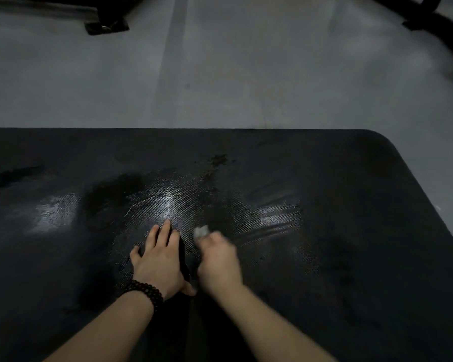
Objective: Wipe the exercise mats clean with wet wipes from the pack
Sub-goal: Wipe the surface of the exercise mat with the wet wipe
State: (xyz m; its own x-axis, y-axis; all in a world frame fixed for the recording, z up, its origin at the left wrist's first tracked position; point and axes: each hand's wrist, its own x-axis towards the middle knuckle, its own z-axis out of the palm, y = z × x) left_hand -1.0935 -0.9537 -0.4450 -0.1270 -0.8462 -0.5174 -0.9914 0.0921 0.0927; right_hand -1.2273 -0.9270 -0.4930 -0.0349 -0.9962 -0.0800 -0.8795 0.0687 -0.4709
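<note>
Right hand (217,259) pinches a limp wipe (201,231) on the mat (351,178). Left hand (160,262) presses flat, fingers spread. Wipe likely soft; bunch it.

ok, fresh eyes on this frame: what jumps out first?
The two bare hands low in the centre: the left hand lies flat on the black mat, a dark bead bracelet at its wrist, while the blurred right hand grips a pale wet wipe. Above them, glossy wet streaks shine on the mat's textured surface, with grey floor beyond.
</note>
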